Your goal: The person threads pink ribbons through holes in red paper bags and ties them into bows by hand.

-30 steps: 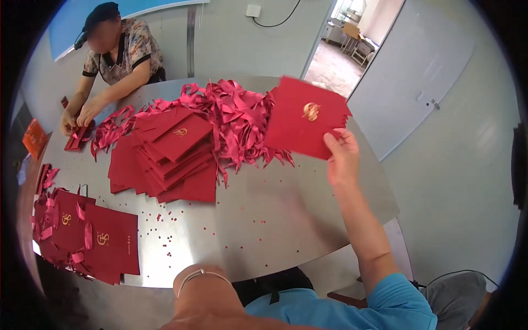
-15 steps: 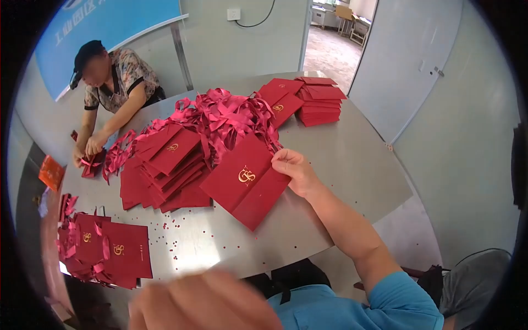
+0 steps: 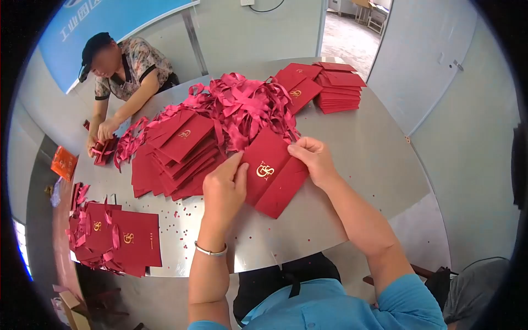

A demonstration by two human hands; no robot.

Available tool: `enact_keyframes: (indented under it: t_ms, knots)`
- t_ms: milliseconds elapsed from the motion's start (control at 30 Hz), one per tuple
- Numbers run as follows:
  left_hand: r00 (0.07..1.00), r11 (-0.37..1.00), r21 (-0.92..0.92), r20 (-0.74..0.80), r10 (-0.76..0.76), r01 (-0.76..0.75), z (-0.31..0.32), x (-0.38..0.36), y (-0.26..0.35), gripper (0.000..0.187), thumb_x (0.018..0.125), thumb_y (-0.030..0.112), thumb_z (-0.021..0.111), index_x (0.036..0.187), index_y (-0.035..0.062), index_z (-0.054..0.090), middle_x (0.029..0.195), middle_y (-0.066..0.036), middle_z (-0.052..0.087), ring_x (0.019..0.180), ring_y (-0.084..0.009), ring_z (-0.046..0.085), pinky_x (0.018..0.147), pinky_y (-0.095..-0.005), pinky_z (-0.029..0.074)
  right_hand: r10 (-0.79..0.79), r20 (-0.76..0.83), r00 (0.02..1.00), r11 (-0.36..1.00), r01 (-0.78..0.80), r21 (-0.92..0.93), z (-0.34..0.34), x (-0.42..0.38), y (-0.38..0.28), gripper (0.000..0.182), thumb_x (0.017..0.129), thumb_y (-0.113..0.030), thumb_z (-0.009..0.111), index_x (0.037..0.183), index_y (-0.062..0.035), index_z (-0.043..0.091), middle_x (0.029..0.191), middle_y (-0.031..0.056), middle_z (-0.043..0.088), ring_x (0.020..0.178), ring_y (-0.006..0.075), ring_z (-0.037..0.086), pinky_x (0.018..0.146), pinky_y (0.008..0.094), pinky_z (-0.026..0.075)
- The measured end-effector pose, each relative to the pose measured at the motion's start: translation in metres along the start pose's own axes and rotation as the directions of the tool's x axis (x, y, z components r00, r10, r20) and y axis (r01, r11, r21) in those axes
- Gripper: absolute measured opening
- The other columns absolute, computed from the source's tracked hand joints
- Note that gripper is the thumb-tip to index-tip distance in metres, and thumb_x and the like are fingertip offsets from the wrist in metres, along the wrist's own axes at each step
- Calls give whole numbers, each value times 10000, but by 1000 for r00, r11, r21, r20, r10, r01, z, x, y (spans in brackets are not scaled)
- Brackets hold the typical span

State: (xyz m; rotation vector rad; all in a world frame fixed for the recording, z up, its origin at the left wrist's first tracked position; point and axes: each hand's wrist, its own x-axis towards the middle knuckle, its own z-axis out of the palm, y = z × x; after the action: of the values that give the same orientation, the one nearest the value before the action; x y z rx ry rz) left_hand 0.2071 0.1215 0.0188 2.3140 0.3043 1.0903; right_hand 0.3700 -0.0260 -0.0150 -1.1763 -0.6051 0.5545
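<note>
A flat red paper gift bag point(image 3: 278, 184) with a gold monogram is held up over the table in front of me. My right hand point(image 3: 316, 162) pinches its upper right edge between thumb and fingers. At its left edge, my left hand point(image 3: 225, 187) closes on the bag, with the fingertips partly hidden. Just behind lies a heap of pink-red ribbons point(image 3: 242, 104). To the left of my left hand is a stack of flat red bags point(image 3: 181, 148).
More red bags are stacked point(image 3: 338, 91) at the far right of the table point(image 3: 374, 148). Ribboned bags point(image 3: 137, 242) lie at the near left edge. Small red dots are scattered nearby. A co-worker point(image 3: 129, 71) across the table handles a red bag with ribbon.
My left hand has moved from the blurred foreground up to the bag's left edge and taken hold of it. My right hand still pinches the bag. The view has shifted slightly.
</note>
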Motion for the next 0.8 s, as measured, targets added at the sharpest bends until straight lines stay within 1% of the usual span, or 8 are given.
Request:
enact_keyframes:
  t_ms: [133,300,433,500,533,600,733,800]
  knots:
    - [982,968,212,-107,158,-133,8,-8,0,207,807,55,668,1001,-20,673,1016,-181,657,878,-322,659,735,-377,543,24,-63,998,999,-27,-39,3,-4,4,171,869,-135,681,737,-66,599,738,-26,613,658,38,523,599,206,420]
    - [969,983,57,-167,182,-175,5,-5,1,143,790,7,674,924,-39,649,914,-142,646,793,-263,641,719,-302,510,65,-30,997,992,-68,-102,5,-4,6,179,871,-147,684,738,-69,593,739,-36,600,684,36,523,621,205,419]
    - [996,979,-188,5,-84,84,-5,-7,-10,107,792,22,689,851,-37,622,802,-62,622,704,-126,563,649,-240,454,209,140,968,963,-179,-202,-4,-2,-10,106,863,-111,672,809,-58,598,829,-24,609,749,50,552,683,209,445]
    - [960,920,-291,176,-220,264,-12,-5,-19,86,833,42,673,831,-13,607,744,27,578,703,-41,490,615,-214,417,145,169,975,974,-110,-200,-5,-3,-10,76,855,-83,659,895,-49,604,909,8,621,807,74,568,734,225,457]
    - [959,919,-291,176,-223,267,-15,-5,-22,86,833,42,673,831,-13,607,744,27,578,703,-41,490,615,-214,417,75,196,978,981,-37,-192,-5,-4,-9,139,848,-55,646,982,-39,611,989,41,632,864,99,583,784,242,469]
    - [887,801,-436,394,-240,411,-22,-4,-22,76,870,53,640,840,5,589,761,51,545,713,-31,466,606,-206,395,8,217,976,988,26,-151,-2,-3,-14,245,837,-68,650,1071,-25,592,1061,74,625,929,127,584,837,263,465]
    - [814,803,-397,554,-175,444,-26,-5,-17,62,896,59,612,877,13,574,772,63,518,723,-29,449,613,-203,384,-170,352,920,984,180,5,4,-3,-20,508,806,-153,678,1261,10,521,1172,146,610,1052,190,576,940,310,443]
    - [760,785,-426,644,-88,451,-22,-10,-16,58,910,65,596,896,17,566,774,67,503,727,-32,441,617,-203,379,-95,395,914,995,89,35,7,-9,-16,518,805,-198,684,1251,16,529,1149,147,615,1061,201,577,950,326,438]
